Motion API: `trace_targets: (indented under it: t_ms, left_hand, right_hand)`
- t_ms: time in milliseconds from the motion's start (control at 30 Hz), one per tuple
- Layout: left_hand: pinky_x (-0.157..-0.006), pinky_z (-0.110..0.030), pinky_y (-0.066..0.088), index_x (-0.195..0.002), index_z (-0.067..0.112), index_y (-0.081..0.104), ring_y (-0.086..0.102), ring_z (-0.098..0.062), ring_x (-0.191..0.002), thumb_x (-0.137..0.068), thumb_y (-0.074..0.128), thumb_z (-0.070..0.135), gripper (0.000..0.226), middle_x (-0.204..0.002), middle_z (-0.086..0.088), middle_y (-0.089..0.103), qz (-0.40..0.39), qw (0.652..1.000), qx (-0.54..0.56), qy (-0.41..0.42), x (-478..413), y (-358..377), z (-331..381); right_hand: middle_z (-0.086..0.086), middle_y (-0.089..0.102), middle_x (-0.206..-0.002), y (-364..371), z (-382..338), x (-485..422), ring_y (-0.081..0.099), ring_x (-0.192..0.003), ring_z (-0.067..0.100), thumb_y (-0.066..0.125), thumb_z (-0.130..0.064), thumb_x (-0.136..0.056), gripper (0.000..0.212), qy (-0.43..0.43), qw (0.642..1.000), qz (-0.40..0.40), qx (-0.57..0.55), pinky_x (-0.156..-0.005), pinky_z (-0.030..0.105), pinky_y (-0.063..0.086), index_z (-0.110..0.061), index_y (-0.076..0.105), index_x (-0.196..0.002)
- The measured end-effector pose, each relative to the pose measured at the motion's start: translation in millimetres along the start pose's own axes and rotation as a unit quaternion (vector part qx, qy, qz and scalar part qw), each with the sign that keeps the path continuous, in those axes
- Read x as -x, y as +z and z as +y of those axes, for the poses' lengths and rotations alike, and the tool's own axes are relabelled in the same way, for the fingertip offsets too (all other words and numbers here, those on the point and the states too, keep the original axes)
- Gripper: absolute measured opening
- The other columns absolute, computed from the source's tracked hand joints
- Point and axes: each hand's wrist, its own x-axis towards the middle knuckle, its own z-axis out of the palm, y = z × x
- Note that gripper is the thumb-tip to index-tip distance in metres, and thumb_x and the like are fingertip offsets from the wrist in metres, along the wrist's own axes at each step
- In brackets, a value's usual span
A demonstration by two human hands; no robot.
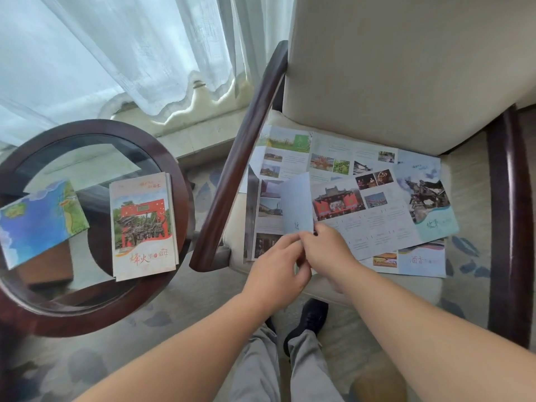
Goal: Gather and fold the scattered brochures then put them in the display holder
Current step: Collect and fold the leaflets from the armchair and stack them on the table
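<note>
Several unfolded brochures lie overlapping on the cream chair seat. The top brochure shows a red temple photo, and its left panel stands lifted and partly folded over. My left hand and my right hand meet at that panel's near edge and pinch the paper. A green-headed brochure lies behind, another peeks out at the front. On the round glass table lie a stack of folded brochures with a red gate cover and a blue map brochure. No display holder is visible.
The chair's dark wooden armrests flank the seat on both sides. White curtains hang behind the table. My legs and a black shoe stand on the patterned carpet in front of the chair.
</note>
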Motion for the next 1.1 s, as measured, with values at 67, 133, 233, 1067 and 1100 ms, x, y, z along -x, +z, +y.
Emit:
trace_targets:
  t_ms: [67, 133, 233, 1067, 1100]
  left_hand:
    - [-0.095, -0.026, 0.040, -0.088, 0.023, 0.058, 0.048, -0.007, -0.124, -0.090, 0.050, 0.033, 0.014, -0.144, 0.016, 0.045, -0.019, 1.000, 0.017, -0.005, -1, 1, -2]
    - [-0.096, -0.025, 0.035, -0.094, 0.025, 0.058, 0.044, -0.007, -0.127, -0.093, 0.049, 0.037, 0.015, -0.142, 0.012, 0.046, -0.016, 0.998, 0.043, -0.036, -2, 2, -5]
    - [-0.091, -0.027, 0.038, -0.119, 0.025, 0.053, 0.050, -0.009, -0.118, -0.094, 0.051, 0.038, 0.029, -0.128, 0.010, 0.051, 0.052, 0.984, 0.095, -0.143, -10, -1, -12]
    - [-0.069, -0.038, 0.059, -0.111, 0.019, 0.066, 0.073, -0.026, -0.091, -0.091, 0.053, 0.006, 0.027, -0.107, -0.006, 0.075, -0.051, 0.811, 0.532, -0.240, -33, -29, -3]
    - [-0.072, -0.039, 0.059, -0.110, 0.020, 0.066, 0.073, -0.024, -0.092, -0.089, 0.056, 0.008, 0.026, -0.106, -0.004, 0.075, -0.031, 0.829, 0.504, -0.240, -35, -27, -3]
  right_hand:
    - [-0.004, 0.065, -0.092, -6, 0, 0, 0.061, -0.082, 0.015, 0.041, -0.013, -0.092, 0.024, 0.005, 1.000, 0.018, -0.011, -0.071, 0.034, 0.053, -0.026, 0.061, -0.096]
    - [0.001, 0.065, -0.094, -12, 2, 0, 0.059, -0.081, 0.017, 0.039, -0.012, -0.094, 0.023, 0.008, 0.999, 0.034, -0.013, -0.065, 0.030, 0.047, -0.021, 0.061, -0.097]
    - [0.005, 0.066, -0.099, -17, 6, 3, 0.063, -0.086, 0.024, 0.039, -0.013, -0.096, 0.024, 0.009, 0.998, 0.033, -0.053, -0.068, 0.033, 0.053, -0.016, 0.061, -0.104]
    - [0.006, 0.074, -0.105, -43, 24, 6, 0.072, -0.093, 0.026, 0.061, -0.008, -0.091, 0.021, 0.013, 0.956, -0.028, -0.291, -0.080, 0.041, 0.056, -0.016, 0.064, -0.111]
    - [0.006, 0.073, -0.106, -43, 23, 6, 0.071, -0.093, 0.026, 0.061, -0.007, -0.092, 0.023, 0.011, 0.957, -0.016, -0.288, -0.079, 0.040, 0.056, -0.017, 0.062, -0.113]
